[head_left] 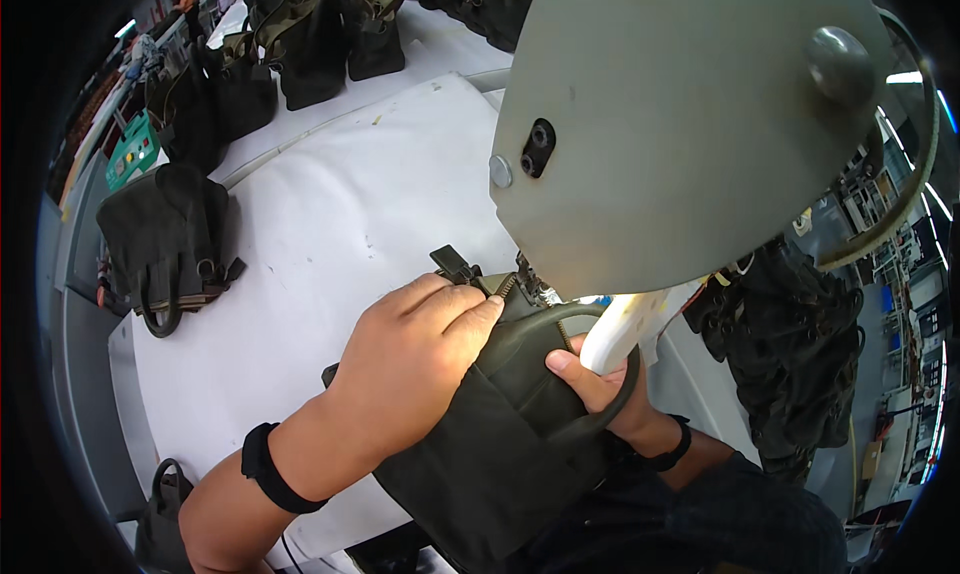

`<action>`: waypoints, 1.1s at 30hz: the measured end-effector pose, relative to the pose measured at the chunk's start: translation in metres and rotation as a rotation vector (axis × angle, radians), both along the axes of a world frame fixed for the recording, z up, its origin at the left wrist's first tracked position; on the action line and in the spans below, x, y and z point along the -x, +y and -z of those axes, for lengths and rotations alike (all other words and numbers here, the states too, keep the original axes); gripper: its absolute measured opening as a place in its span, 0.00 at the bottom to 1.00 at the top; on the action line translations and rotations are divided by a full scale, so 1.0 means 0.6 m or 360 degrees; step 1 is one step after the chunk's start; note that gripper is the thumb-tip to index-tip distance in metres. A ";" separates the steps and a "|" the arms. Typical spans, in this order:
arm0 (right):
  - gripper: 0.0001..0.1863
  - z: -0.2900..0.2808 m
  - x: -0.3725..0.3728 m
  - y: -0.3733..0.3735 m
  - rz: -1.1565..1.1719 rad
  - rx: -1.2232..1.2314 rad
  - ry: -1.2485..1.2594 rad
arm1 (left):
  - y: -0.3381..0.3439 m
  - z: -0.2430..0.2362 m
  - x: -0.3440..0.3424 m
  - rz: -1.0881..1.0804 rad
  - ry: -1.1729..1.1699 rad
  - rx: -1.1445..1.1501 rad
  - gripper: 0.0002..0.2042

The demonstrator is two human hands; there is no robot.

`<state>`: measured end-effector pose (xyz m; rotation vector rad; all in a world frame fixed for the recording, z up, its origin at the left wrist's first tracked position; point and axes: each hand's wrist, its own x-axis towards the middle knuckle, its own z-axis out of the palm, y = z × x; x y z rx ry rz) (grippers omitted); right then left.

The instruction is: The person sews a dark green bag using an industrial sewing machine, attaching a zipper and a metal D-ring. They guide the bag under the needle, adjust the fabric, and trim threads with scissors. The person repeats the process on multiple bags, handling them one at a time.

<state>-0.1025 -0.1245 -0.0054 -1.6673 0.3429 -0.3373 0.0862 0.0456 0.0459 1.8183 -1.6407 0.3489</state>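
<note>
Recorded a workshop with lit ceiling strips at right, and a white tabletop (270, 354) with scattered small marks. Noted beyond its far edge a row of dark bags (315, 59) and a green control box (132, 152). Found a second bag (160, 229) lying at the tabletop's left edge, handle toward the near side. Observed a large grey machine head (650, 154) overhanging the right side, with a white part (612, 339) projecting below. Located the dark green bag (480, 464) at the tabletop's near right corner, tilted, partly over the near edge, rim close under the machine head. Found the left hand (410, 349) closed on that rim beside the zipper (507, 285), just short of a black tab (455, 264). Found the right hand (590, 386) gripping the rim's opposite side, thumb uppermost, other fingers largely hidden, within the loop of a handle (632, 384).
</note>
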 end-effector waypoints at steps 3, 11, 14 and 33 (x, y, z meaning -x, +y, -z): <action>0.10 0.002 -0.002 -0.006 -0.0079 0.0011 -0.0014 | -0.001 0.001 0.006 -0.0043 -0.0037 0.0046 0.16; 0.08 0.014 -0.008 -0.002 -0.0038 -0.0127 -0.0107 | 0.000 -0.008 0.003 -0.0184 0.0494 -0.0063 0.11; 0.07 0.038 -0.013 0.002 -0.0019 -0.0222 -0.0098 | -0.005 -0.026 -0.025 -0.0034 0.0766 -0.0260 0.08; 0.17 0.100 -0.025 0.032 -0.0029 0.0033 -0.0494 | -0.156 -0.062 -0.017 -0.0305 0.0762 -0.0708 0.19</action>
